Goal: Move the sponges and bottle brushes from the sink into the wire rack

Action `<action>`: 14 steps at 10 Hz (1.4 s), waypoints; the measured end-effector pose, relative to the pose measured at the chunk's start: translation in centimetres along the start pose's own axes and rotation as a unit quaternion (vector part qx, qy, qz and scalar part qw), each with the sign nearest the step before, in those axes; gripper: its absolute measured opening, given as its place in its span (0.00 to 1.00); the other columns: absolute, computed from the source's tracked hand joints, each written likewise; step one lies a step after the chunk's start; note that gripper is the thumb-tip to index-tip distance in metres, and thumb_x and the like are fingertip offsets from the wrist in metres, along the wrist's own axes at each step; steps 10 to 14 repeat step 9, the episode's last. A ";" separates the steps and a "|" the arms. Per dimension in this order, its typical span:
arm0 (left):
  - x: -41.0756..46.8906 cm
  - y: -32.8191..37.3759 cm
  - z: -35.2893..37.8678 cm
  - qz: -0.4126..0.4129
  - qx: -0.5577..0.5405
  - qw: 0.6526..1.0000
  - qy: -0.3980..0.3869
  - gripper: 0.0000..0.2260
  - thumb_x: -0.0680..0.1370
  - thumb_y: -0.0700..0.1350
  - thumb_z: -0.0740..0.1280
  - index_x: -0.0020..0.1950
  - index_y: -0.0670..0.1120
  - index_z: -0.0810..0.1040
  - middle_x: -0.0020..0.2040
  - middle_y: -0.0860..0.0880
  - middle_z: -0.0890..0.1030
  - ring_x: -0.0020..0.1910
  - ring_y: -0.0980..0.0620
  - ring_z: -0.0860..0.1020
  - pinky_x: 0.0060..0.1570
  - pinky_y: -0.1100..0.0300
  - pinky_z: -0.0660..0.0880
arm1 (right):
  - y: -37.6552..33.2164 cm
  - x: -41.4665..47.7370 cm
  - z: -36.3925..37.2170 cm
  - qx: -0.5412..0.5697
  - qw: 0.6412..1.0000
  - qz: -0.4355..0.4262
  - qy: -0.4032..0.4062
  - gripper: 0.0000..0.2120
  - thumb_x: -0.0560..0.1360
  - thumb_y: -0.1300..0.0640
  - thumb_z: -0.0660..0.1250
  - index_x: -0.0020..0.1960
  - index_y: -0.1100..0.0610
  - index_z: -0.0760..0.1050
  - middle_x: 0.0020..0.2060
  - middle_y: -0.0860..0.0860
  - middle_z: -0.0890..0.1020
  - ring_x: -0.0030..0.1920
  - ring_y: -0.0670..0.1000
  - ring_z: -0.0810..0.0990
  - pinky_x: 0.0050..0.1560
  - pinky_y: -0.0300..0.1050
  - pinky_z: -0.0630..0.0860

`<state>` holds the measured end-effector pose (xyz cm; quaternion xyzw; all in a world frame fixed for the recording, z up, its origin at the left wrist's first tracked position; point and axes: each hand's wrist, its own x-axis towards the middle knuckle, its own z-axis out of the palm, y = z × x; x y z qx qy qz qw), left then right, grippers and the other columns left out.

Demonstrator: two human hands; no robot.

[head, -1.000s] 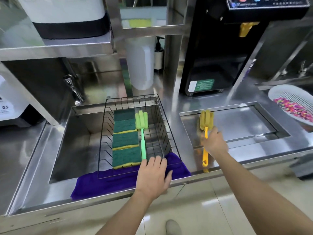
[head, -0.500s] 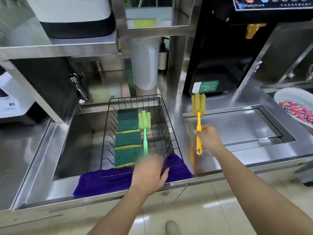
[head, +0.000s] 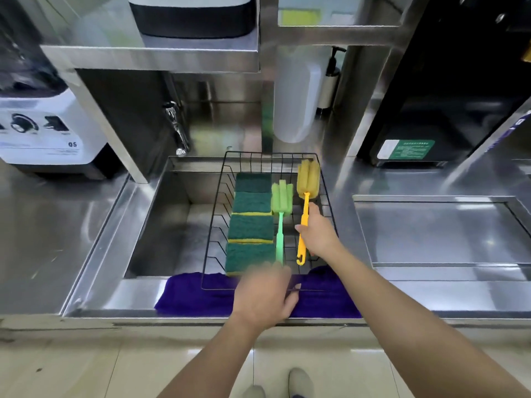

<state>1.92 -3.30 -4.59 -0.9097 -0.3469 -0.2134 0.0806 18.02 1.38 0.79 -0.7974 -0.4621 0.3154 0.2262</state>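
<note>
Bright, steel glare, motion-blurred edges

both forearms are bare up to the bottom edge of the view, with no sleeves, watch or bands showing. the left hand (head: 265,294) and right hand (head: 317,234) wear no gloves or rings. two pale grey shoes (head: 300,382) show on the floor, toes rounded.

The left hand (head: 263,294) was motion-blurred, its fingers smeared over the near rim of the wire rack (head: 218,214), hiding the green bottle brush (head: 280,222) handle's end and the nearest sponge's (head: 247,258) corner. Whether it gripped the rim could not be told.
</note>
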 end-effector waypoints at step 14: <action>-0.1 0.1 -1.2 -0.002 -0.066 0.995 -0.073 0.16 0.73 0.60 0.61 0.46 0.48 0.76 0.39 0.52 0.76 0.37 0.51 0.74 0.37 0.57 0.71 | -2.9 -0.5 -1.6 -0.175 0.977 0.019 -0.121 0.18 0.77 0.56 0.58 0.65 0.59 0.68 0.48 0.56 0.78 0.45 0.56 0.79 0.43 0.50 0.76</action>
